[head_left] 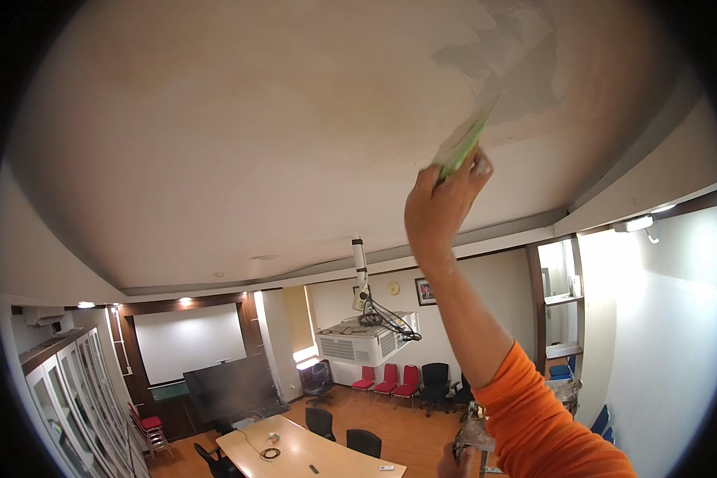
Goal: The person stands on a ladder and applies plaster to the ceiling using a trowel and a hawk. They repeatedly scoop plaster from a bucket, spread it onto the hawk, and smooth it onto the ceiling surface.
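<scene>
My right hand (446,187) is raised to the ceiling (295,95), closed on a scraper (464,139) with a wide thin blade and green on it. The blade is at the edge of an irregular grey patch (522,68) in the pale ceiling, a little blurred. Low in the view, my left hand (458,458) is closed on a metal plate-like tool (476,430) smeared with some material, partly hidden behind my orange right sleeve.
A projector (366,338) hangs from a pole in the middle. Below are a long table (295,450), black chairs (362,442) and red chairs (386,382). Glass cabinets (68,398) line the left. A dark screen (223,386) and a white projection screen (191,334) stand behind.
</scene>
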A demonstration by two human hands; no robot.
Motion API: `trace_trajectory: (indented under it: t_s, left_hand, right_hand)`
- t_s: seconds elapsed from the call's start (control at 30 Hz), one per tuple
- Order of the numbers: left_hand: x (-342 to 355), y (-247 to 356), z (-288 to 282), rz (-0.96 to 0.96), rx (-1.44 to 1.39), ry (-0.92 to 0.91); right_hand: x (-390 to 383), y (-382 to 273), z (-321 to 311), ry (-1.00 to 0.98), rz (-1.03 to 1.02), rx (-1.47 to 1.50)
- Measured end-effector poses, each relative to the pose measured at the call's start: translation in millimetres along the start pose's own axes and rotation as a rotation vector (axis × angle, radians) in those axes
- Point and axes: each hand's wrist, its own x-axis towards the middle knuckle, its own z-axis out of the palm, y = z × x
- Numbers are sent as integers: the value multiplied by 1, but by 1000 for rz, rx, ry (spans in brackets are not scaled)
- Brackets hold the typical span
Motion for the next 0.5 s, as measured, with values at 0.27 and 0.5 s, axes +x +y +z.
trace_trajectory:
  t_s: [0.27, 0.5]
  left_hand:
    - [-3, -6, -27, -61, 31, 85]
    - [-4, -4, -30, -66, 32, 90]
  right_hand:
    - [35, -117, 90, 77, -126, 118]
    - [-48, -168, 99, -506, -338, 285]
